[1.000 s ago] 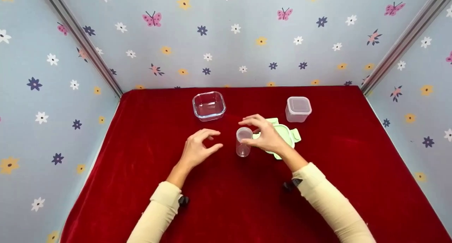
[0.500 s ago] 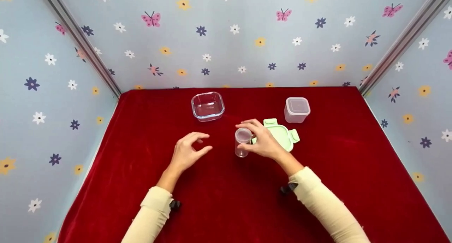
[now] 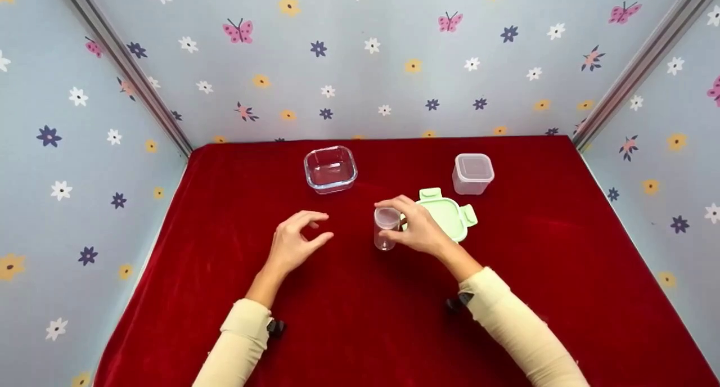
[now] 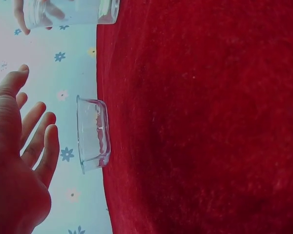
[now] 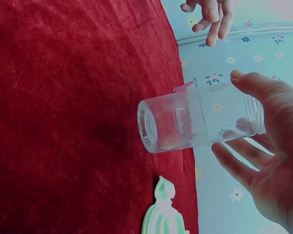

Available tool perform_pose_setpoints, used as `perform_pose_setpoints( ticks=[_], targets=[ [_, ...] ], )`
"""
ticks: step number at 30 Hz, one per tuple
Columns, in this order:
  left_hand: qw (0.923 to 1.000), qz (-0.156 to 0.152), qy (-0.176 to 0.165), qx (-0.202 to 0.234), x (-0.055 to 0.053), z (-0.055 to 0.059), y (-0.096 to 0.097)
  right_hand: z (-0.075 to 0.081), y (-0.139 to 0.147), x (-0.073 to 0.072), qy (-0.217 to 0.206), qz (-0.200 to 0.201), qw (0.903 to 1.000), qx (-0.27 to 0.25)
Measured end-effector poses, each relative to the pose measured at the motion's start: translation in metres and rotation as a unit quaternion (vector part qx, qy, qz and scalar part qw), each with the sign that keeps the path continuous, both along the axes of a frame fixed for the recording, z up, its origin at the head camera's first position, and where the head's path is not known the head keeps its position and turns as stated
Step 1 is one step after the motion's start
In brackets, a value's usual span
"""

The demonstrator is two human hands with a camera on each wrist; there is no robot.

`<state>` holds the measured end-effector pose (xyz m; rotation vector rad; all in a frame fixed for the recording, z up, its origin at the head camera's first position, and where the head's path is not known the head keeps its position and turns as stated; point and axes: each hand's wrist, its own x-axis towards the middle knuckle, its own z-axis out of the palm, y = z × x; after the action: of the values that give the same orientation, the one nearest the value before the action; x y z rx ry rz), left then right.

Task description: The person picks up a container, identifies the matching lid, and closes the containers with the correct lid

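Observation:
A clear cylindrical plastic jar (image 3: 386, 238) stands upright on the red cloth, near the middle of the head view. My right hand (image 3: 417, 224) holds it near its top, thumb on the near side and fingers round the far side. In the right wrist view some fingertips show through the wall of the jar (image 5: 178, 122). My left hand (image 3: 292, 243) hovers to the left of the jar, apart from it, thumb and fingers spread and holding nothing. The left wrist view shows that hand (image 4: 19, 146) beside a clear glass dish (image 4: 94, 136) farther back.
At the back left stands the square glass dish (image 3: 331, 184), without a cover. A green clip lid (image 3: 447, 215) lies flat behind the right hand, partly hidden by it. A small lidded translucent tub (image 3: 473, 176) is at the back right. Patterned walls enclose the red cloth (image 3: 360, 319).
My left hand has drawn back to the left, away from the jar. My right hand's fingers have moved in round the jar's top. The jar stays about where it was.

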<state>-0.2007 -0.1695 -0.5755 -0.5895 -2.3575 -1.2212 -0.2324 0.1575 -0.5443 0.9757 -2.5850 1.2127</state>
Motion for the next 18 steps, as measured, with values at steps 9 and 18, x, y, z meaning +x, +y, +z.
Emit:
perform_pose_setpoints(
  ticks=[9,18],
  targets=[
    [1.0,-0.003,-0.004,-0.004,0.0,0.0,-0.002,0.003,-0.001,0.001,-0.008,0.001,1.0,-0.003],
    [0.9999,-0.007,-0.009,0.0,0.002,-0.003,-0.003,0.018,-0.003,-0.002,-0.011,0.007,0.9996,-0.025]
  ],
)
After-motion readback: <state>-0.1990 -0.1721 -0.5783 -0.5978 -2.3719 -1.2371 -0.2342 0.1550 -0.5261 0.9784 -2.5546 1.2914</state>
